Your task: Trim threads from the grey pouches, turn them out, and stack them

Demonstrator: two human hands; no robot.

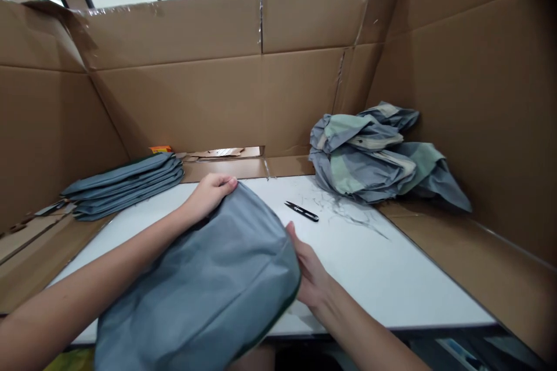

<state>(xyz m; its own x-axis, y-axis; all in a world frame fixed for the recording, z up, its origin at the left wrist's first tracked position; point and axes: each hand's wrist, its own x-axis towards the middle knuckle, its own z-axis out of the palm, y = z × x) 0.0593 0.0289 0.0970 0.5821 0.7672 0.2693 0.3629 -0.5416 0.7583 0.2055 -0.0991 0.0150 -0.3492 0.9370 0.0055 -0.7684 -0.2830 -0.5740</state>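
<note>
1. Grey fabric pouch (200,284) with dark green edge binding: held up between both hands, over the near edge of the white counter (383,284), its lower part running out of the bottom of the view.
2. Left hand (209,196): on the pouch's far upper edge, fingers curled over and clamped on the fabric.
3. Right hand (307,272): on the pouch's right edge, clamped on it with the fingers around the side. The hands are well apart, with the pouch between them.
4. Black thread snips (301,211): lying on the counter, just beyond the right hand, untouched.
5. Loose dark thread clippings (348,214): scattered on the counter, right of the snips.
6. Stack of folded grey fabric pieces (122,187): on the counter's far left, beyond the left hand.
7. Crumpled heap of grey and sage-green fabric (365,153): at the counter's far right corner, partly over the edge onto the cardboard.
8. Cardboard sheets (174,104): standing as walls around the counter's far and side edges, with flat flaps along its sides.
9. Small orange box (161,149): behind the stack, against the cardboard. Contents cannot be told.
</note>
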